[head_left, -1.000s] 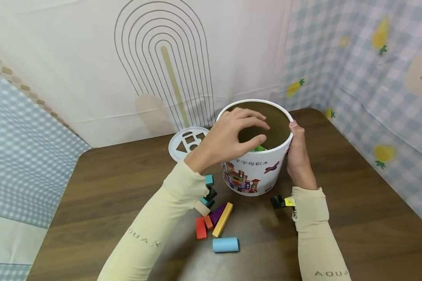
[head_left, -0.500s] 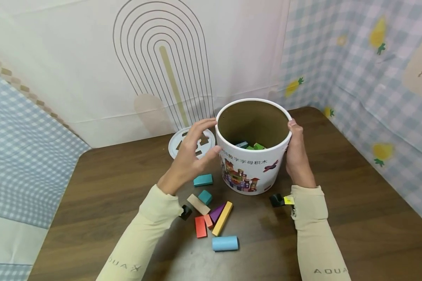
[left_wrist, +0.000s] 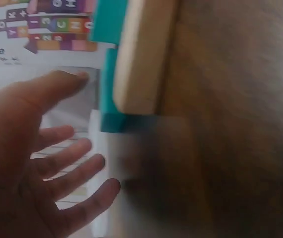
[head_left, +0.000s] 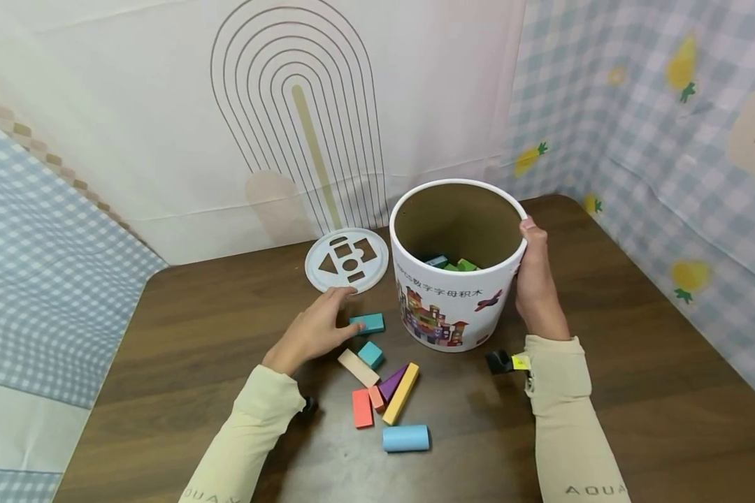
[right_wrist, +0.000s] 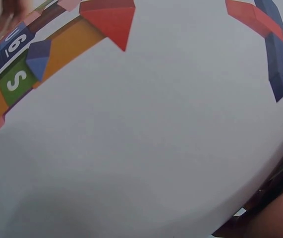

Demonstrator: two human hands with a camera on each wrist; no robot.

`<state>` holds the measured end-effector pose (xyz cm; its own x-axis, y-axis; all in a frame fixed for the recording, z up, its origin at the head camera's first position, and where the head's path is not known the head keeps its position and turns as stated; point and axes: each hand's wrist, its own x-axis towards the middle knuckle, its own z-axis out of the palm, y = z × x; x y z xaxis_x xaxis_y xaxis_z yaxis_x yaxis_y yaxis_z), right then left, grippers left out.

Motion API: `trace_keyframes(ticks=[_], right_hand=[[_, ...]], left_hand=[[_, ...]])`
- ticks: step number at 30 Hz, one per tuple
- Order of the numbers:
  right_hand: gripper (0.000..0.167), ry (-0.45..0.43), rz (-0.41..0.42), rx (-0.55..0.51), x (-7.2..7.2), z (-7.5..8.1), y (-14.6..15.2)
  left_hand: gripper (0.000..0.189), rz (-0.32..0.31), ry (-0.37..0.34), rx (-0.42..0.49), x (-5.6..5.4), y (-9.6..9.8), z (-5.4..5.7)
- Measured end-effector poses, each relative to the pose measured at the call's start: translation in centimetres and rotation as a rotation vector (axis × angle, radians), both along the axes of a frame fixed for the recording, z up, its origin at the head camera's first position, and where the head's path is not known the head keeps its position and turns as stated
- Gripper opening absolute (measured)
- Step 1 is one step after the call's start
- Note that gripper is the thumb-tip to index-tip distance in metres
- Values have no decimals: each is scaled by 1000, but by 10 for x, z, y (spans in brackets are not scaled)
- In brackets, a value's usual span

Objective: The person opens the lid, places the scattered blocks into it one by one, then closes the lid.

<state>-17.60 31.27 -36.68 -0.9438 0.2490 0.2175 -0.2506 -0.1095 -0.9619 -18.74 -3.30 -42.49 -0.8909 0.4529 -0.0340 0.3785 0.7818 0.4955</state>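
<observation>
Left hand [head_left: 314,330] near teal block [head_left: 370,323]; brown table [head_left: 207,328], checked cloth [head_left: 642,126].

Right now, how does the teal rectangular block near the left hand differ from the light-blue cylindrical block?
The teal rectangular block has flat faces; the light-blue cylindrical block is rounded. The teal block lies near the left hand; the cylinder lies farther away. Both rest on the brown table.

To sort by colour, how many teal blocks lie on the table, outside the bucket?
2: a longer block by the left hand, near the bucket, and a shorter block next to the beige block. Another may be hidden behind the bucket or hand.
</observation>
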Motion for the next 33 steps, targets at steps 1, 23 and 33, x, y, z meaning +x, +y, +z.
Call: trace_keyframes(ticks=[1,23,33], right_hand=[[59,4,-1,0,0,0,1],[59,1,12,16,1,-1,2],[57,5,1,1,0,0,1]], left_hand=[[64,-2,-6,-4,0,-1,-3],[33,-18,143,68,14,2,14],[36,-76,339,336,21,15,70]])
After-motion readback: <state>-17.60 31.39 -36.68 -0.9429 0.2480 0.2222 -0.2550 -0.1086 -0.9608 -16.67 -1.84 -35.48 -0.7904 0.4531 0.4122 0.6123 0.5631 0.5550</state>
